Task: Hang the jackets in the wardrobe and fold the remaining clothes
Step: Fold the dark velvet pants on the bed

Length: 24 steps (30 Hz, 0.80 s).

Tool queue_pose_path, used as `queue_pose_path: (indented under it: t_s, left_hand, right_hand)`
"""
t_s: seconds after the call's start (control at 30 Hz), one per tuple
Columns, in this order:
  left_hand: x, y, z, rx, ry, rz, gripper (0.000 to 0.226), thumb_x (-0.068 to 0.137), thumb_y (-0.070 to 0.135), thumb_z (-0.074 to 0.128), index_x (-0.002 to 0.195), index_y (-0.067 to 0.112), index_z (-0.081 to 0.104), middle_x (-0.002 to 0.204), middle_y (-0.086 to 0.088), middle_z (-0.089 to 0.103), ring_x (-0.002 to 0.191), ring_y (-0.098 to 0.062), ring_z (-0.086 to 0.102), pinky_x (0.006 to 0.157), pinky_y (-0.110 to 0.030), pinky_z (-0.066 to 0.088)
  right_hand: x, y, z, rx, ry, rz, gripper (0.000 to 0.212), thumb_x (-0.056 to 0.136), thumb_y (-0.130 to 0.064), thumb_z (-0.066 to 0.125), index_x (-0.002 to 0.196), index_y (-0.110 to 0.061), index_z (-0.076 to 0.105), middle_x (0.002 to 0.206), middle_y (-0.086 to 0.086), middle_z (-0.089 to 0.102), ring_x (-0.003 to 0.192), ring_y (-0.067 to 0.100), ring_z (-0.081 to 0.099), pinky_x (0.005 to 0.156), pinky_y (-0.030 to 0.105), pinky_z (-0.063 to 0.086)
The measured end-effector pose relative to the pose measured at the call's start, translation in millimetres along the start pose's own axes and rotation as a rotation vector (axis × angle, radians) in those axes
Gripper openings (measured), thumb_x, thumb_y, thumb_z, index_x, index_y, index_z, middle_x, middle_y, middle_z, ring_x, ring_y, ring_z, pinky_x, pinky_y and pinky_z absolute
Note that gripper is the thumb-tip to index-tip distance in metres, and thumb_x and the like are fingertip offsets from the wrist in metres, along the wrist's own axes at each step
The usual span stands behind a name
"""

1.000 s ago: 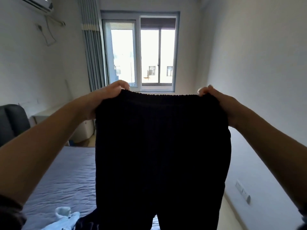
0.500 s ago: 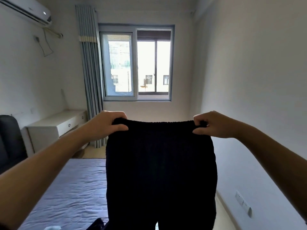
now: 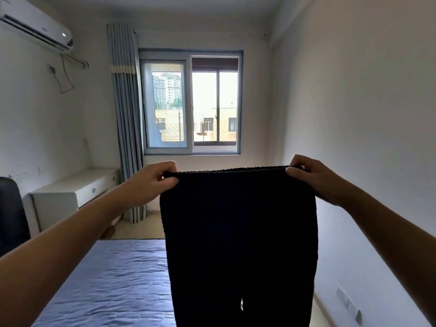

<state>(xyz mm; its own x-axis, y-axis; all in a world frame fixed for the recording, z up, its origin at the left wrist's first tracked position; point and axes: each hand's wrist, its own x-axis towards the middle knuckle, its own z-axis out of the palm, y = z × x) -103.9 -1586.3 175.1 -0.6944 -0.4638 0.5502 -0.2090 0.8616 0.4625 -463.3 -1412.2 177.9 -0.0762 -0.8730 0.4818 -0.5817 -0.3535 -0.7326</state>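
Observation:
A pair of black knit trousers [image 3: 238, 244] hangs in the air in front of me, waistband stretched flat at the top, legs dropping out of the bottom of the view. My left hand [image 3: 155, 181] pinches the waistband's left corner. My right hand [image 3: 309, 179] pinches its right corner. Both arms reach forward over the bed. No jacket or wardrobe is in view.
A bed with a blue-purple sheet [image 3: 113, 284] lies below on the left. A white desk [image 3: 73, 193] stands by the left wall next to a dark chair [image 3: 10, 213]. Striped curtain [image 3: 125, 119], window [image 3: 191, 105] ahead, bare wall on the right.
My hands and the trousers have dropped lower in the view, from in front of the window to below its sill, and spread the waistband wider. The light clothes near the bed's front edge have left the view.

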Motion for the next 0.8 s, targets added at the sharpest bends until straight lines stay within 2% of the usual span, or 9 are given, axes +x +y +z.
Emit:
queue_pose_path:
  t_s: [0.13,0.2,0.3,0.4,0.5,0.57,0.63,0.7,0.8]
  left_hand:
    - [14.4,-6.9,7.7,-0.059,0.066,-0.215,0.01,0.093,0.025,0.059,0.084,0.027,0.054,0.075,0.005,0.059,0.066,-0.009,0.054,0.061,-0.02,0.043]
    - [22.0,-6.7,16.3,-0.065,0.015,-0.313,0.016,0.092,0.026,0.061,0.105,0.024,0.051,0.094,0.001,0.062,0.079,-0.01,0.059,0.065,-0.017,0.046]
    - [31.9,-3.3,29.2,-0.031,-0.103,-0.435,0.041,0.089,0.017,0.066,0.126,0.017,0.051,0.114,-0.007,0.058,0.101,-0.02,0.058,0.08,-0.026,0.048]
    - [32.7,-5.4,44.1,0.029,-0.209,-0.549,0.021,0.082,0.014,0.072,0.101,0.008,0.067,0.092,-0.009,0.067,0.086,-0.024,0.063,0.075,-0.028,0.05]
    - [25.1,-14.7,66.7,-0.019,0.116,-0.692,0.015,0.079,0.019,0.072,0.089,0.009,0.068,0.085,-0.008,0.068,0.083,-0.025,0.064,0.074,-0.029,0.05]
    - [17.2,-19.5,88.5,-0.129,0.242,-0.659,0.009,0.081,0.016,0.07,0.085,0.01,0.065,0.082,-0.009,0.067,0.083,-0.028,0.065,0.078,-0.034,0.052]
    - [7.4,-26.0,99.7,-0.283,0.225,-0.583,0.008,0.084,0.01,0.068,0.082,0.007,0.061,0.077,-0.011,0.063,0.075,-0.026,0.061,0.074,-0.037,0.052]
    - [-3.4,-36.8,89.2,-0.301,0.157,-0.459,0.009,0.085,0.005,0.067,0.083,0.006,0.058,0.073,-0.008,0.058,0.072,-0.02,0.055,0.066,-0.03,0.046]
    - [-12.8,-47.4,59.3,-0.143,-0.094,-0.234,0.021,0.084,-0.002,0.066,0.095,0.016,0.063,0.086,0.001,0.064,0.08,-0.012,0.059,0.075,-0.019,0.046]
  right_hand:
    - [4.5,0.6,2.5,0.087,-0.169,0.13,0.025,0.087,-0.012,0.067,0.071,-0.029,0.057,0.063,-0.013,0.058,0.058,0.001,0.054,0.053,0.012,0.043]
    - [12.3,7.1,12.1,-0.048,-0.093,0.184,0.022,0.08,-0.013,0.075,0.081,-0.024,0.056,0.069,-0.009,0.059,0.064,0.006,0.055,0.059,0.016,0.045]
    - [23.8,21.8,34.8,-0.425,0.07,0.231,0.033,0.077,-0.016,0.076,0.103,-0.019,0.054,0.085,-0.004,0.06,0.078,0.015,0.059,0.063,0.014,0.041]
    - [22.7,36.3,52.6,-0.563,0.094,0.29,0.011,0.076,-0.021,0.07,0.082,-0.015,0.063,0.071,-0.005,0.063,0.073,0.013,0.062,0.048,0.006,0.037]
    - [15.3,43.5,72.7,-0.32,0.306,0.4,0.008,0.076,-0.022,0.071,0.081,-0.016,0.068,0.073,-0.003,0.068,0.069,0.009,0.063,0.054,0.013,0.045]
    - [7.5,44.9,91.1,-0.232,0.343,0.367,0.005,0.077,-0.021,0.072,0.079,-0.02,0.067,0.072,-0.006,0.068,0.07,0.01,0.065,0.058,0.016,0.047]
    - [-4.4,45.0,101.1,-0.128,0.236,0.286,0.006,0.081,-0.019,0.072,0.078,-0.018,0.067,0.069,-0.005,0.067,0.068,0.01,0.066,0.059,0.016,0.05]
    - [-17.5,46.2,94.5,-0.016,0.167,0.242,0.004,0.084,-0.017,0.07,0.085,-0.017,0.067,0.074,-0.003,0.068,0.072,0.01,0.067,0.061,0.017,0.051]
    - [-29.8,48.1,72.8,0.026,0.118,0.222,0.011,0.088,-0.012,0.066,0.094,-0.021,0.069,0.087,-0.001,0.071,0.083,0.012,0.068,0.069,0.019,0.052]
